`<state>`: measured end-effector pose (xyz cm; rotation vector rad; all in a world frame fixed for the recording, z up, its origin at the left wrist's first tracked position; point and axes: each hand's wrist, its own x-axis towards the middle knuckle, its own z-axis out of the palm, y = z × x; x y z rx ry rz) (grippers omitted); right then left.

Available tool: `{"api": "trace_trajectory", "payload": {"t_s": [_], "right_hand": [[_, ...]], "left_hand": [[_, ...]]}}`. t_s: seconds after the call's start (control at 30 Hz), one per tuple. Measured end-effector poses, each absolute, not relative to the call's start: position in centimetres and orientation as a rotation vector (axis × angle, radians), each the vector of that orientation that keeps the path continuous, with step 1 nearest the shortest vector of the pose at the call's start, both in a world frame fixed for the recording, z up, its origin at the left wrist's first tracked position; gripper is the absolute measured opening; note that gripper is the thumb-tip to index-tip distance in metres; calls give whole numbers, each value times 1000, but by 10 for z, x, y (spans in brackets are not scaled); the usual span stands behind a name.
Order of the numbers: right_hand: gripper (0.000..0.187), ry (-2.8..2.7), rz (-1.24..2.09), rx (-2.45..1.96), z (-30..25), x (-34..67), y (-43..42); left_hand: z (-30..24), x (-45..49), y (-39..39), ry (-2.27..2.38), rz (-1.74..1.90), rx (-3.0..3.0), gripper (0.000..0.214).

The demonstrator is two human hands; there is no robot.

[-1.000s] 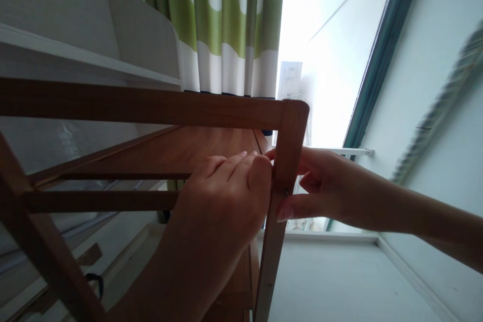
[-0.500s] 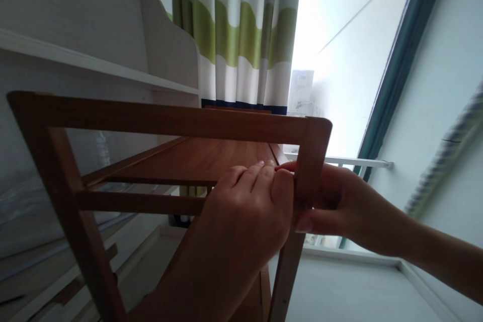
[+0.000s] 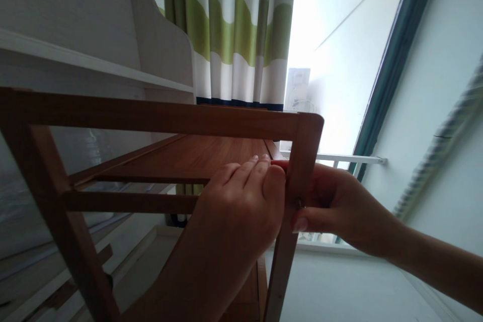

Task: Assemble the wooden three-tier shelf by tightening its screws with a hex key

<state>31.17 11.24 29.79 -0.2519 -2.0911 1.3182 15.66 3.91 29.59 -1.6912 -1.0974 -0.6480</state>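
Observation:
A brown wooden rack frame (image 3: 158, 116) fills the middle of the view, with a shelf board (image 3: 196, 153) running away behind it. My left hand (image 3: 237, 211) is closed against the inner side of the frame's right post (image 3: 302, 161), fingers curled together. My right hand (image 3: 332, 206) grips the same post from the outer side, thumb and fingers pinched at a small metal screw or fitting (image 3: 299, 203) in the post. Whether my left hand holds anything is hidden.
A white cabinet or headboard (image 3: 94, 45) stands at the left. Green, white and navy curtains (image 3: 234, 35) hang behind, beside a bright window with a dark green frame (image 3: 388, 75). A white rail (image 3: 350, 159) runs behind the post. A blurred striped object (image 3: 445, 146) sits at the right.
The view shifted slightly; the frame slid left after moving right earlier. Both hands stay pinched at the same spot on the right post.

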Motion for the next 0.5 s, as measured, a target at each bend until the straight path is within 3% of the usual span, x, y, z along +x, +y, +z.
{"api": "trace_trajectory", "payload": {"t_s": [0.5], "right_hand": [[50,-1895,1328,-491,294,313,98]], "left_hand": [[294,156,42,-1068,-678,-1681,13]]}}
